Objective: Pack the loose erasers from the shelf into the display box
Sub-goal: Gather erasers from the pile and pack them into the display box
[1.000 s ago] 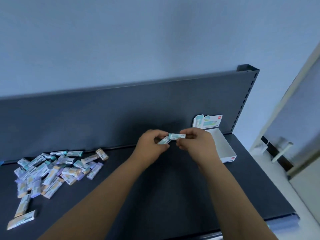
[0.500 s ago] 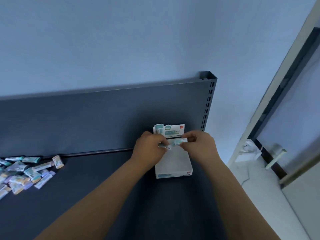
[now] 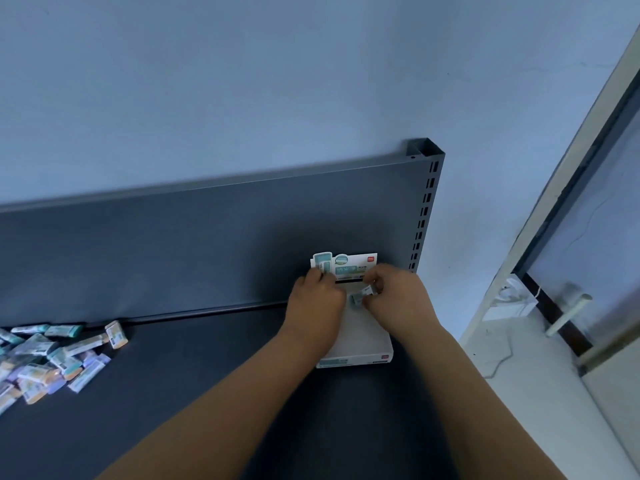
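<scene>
Now lower: eraser [image 3: 362,295] over display box [image 3: 367,341].

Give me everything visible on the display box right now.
The display box is a low white tray, cardboard by its look, with an upright printed header card behind and a teal strip on its front wall. It lies flat on the dark shelf against the back panel. The left hand and right hand cover its rear; the right pinches an eraser there.
</scene>
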A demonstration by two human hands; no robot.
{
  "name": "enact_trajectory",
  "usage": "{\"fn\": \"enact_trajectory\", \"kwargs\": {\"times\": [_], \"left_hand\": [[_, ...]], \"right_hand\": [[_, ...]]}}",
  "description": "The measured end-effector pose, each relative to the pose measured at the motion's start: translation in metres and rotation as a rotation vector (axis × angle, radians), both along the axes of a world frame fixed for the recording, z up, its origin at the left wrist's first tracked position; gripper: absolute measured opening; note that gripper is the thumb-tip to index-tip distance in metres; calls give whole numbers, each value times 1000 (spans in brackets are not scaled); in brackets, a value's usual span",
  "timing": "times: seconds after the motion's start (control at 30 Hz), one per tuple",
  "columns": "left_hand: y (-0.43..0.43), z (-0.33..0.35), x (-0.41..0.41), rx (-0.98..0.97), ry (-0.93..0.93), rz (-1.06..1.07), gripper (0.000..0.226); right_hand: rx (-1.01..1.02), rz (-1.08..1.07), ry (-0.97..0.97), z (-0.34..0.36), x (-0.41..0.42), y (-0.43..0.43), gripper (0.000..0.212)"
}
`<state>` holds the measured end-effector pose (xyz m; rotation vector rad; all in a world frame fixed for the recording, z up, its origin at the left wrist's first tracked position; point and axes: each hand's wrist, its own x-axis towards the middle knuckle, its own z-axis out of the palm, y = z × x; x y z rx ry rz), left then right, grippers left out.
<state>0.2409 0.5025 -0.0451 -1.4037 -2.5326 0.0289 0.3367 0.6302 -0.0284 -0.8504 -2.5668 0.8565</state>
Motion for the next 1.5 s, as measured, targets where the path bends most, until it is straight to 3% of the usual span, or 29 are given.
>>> {"fn": "enact_trajectory", "kwargs": {"times": [0.23,0.47,0.57,0.87,1.0,1.13,1.27,1.37,1.5], "left_hand": [[1,8,4,-85,-86,41,34],[-4,8,-5,-72,-129,3,36],[-6,8,-4,-59,-125,-1,34],[-7,7,-1,-22,-112,-9,28],[-9,4,1,86,-142,-33,9],[-15,0,-3,312,-144,-72,14],[-24,11,0,468,-233,-89,12],[-39,18,-1,420,-310,-82,25],[-66,21,-10,306,-244,37,46]], "right_hand": [[124,-19,-66,0,-9,-9,21],[280,-37,-91,-6,-18,-15,20],[337,-82,-124,-12,-15,-17,12],[370,-127,-200,-20,-17,-15,19],[443,-109,-192,-24,-16,-13,23],[508,-136,-120,-20,-9,-19,38],[407,-106,155,-8,4,-34,42],[342,-63,267,2,8,-47,38],[299,57,263,12,1,-64,50]]}}
